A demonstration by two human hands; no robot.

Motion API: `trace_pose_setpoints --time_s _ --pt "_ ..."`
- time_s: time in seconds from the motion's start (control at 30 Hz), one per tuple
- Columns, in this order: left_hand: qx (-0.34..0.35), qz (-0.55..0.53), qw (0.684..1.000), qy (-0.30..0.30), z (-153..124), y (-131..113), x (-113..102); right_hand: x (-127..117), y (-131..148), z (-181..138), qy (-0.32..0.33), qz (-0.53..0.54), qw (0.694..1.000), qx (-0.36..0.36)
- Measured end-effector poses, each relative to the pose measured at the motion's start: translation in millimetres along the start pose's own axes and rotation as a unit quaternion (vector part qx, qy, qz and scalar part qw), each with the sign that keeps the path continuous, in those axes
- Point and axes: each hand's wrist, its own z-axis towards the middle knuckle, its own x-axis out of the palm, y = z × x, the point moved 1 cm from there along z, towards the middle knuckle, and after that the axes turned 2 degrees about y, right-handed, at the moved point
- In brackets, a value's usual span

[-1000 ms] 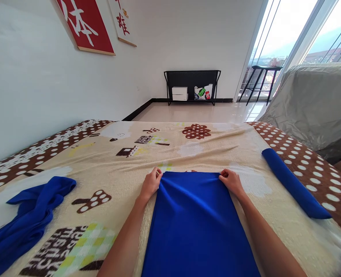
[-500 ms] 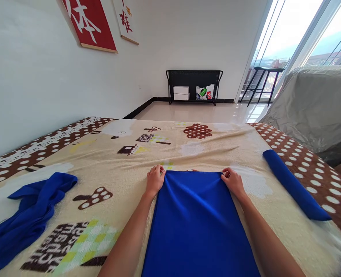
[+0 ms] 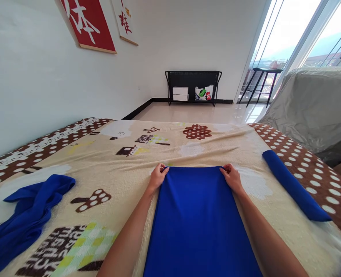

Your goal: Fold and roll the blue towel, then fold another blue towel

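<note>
A long blue cloth [image 3: 199, 223] stretches away from me over the patterned blanket [image 3: 124, 181], its near end out of frame. My left hand [image 3: 158, 175] pinches its far left corner. At the far right corner, my right hand [image 3: 230, 176] is closed on the same cloth between thumb and fingers. The far edge runs nearly straight between both hands, with soft creases below it. To the left lies a crumpled blue cloth [image 3: 29, 207]. A rolled or folded blue cloth [image 3: 294, 184] rests at the right, apart from my right hand.
The blanket has a brown dotted border [image 3: 305, 169] on the right. Beyond the bed, a black rack [image 3: 195, 79] holds white boxes [image 3: 180, 93]. A grey sheet-covered bulk [image 3: 320, 104] and a black stool [image 3: 262, 82] stand at the right. Wall scrolls [image 3: 89, 25] hang at the left.
Both hands have shifted slightly away from me with the cloth's far edge, which looks straighter. The creases near that edge are weaker. The other two cloths stay where they lay.
</note>
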Motion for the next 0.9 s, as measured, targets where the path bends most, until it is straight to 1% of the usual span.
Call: trace_pose_setpoints --time_s 0.2,0.37,0.47,0.53,0.57,0.63,0.7,0.73,0.8,0.83,0.9 --pt "0.015 0.024 1.0 -0.001 5 1 8 6 -2 8 0.009 -0.046 0.998 -0.03" --pt "0.017 0.067 0.998 -0.012 4 1 9 2 -4 6 -0.002 -0.081 0.996 -0.02" --pt "0.027 0.093 0.995 -0.033 -1 -11 -1 -9 2 3 -0.027 -0.111 0.993 -0.012" --pt "0.057 0.106 0.992 -0.041 -8 -27 -8 -17 14 0 -0.047 -0.129 0.99 -0.026" --pt "0.083 0.109 0.99 -0.033 -13 -37 -10 -19 23 -3 -0.049 -0.135 0.989 -0.044" --pt "0.149 0.108 0.983 0.007 -26 -59 -7 -16 45 -11 -0.02 -0.139 0.985 -0.104" --pt "0.216 0.116 0.967 0.07 -40 -77 6 -4 66 -24 0.048 -0.137 0.973 -0.177" --pt "0.237 0.127 0.958 0.101 -47 -82 14 5 75 -31 0.086 -0.137 0.965 -0.209" --pt "0.249 0.155 0.945 0.143 -56 -82 29 20 83 -44 0.143 -0.145 0.948 -0.243" --pt "0.241 0.168 0.944 0.15 -58 -78 34 26 82 -49 0.159 -0.152 0.944 -0.246" --pt "0.208 0.184 0.95 0.139 -60 -65 37 29 73 -53 0.168 -0.171 0.944 -0.228"
